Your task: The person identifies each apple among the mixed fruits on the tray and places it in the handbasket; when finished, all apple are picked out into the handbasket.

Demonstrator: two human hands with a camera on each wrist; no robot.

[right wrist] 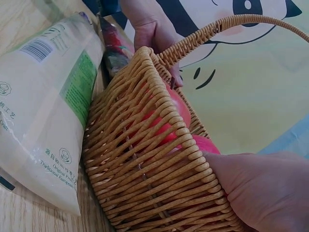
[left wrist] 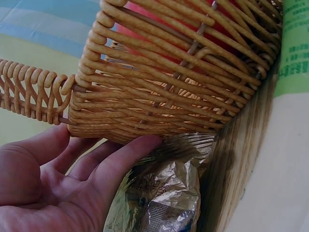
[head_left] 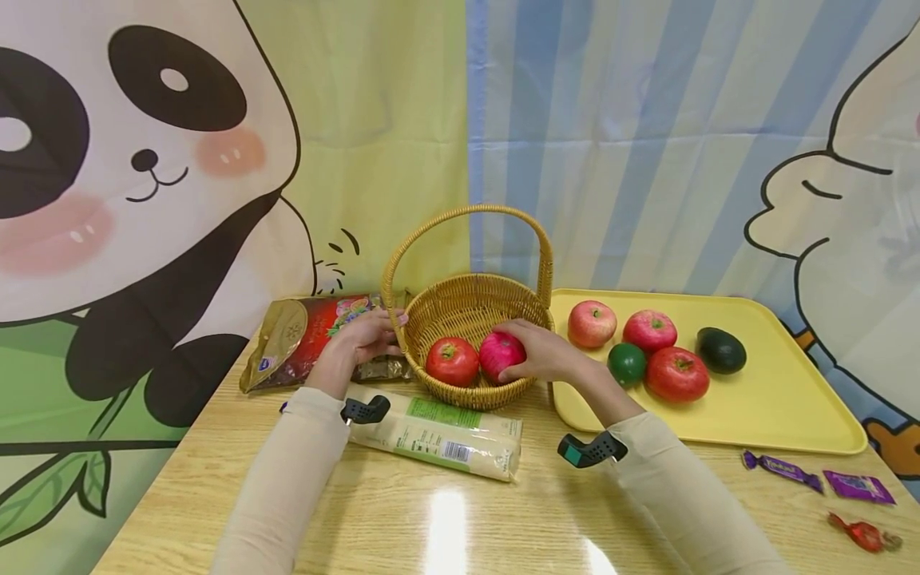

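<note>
A wicker basket [head_left: 474,295] with a tall arched handle stands in the middle of the table. Inside it a red tomato-like fruit [head_left: 451,362] lies beside a pink round fruit [head_left: 501,356]. My right hand [head_left: 537,351] reaches over the basket's right rim and grips the pink fruit; in the right wrist view the basket wall hides most of the fingers. At the basket's left side, my left hand [head_left: 369,335] touches the outside near the handle's foot. In the left wrist view its fingers [left wrist: 128,157] rest against the woven rim, not wrapped round it.
A yellow tray [head_left: 776,399] at right carries apples, an avocado [head_left: 721,350], a green ball-shaped fruit [head_left: 627,365] and a red fruit [head_left: 678,374]. Wrapped candies [head_left: 858,486] lie before it. A pale packet [head_left: 446,435] lies before the basket; a red-and-gold bag [head_left: 302,339] is behind-left.
</note>
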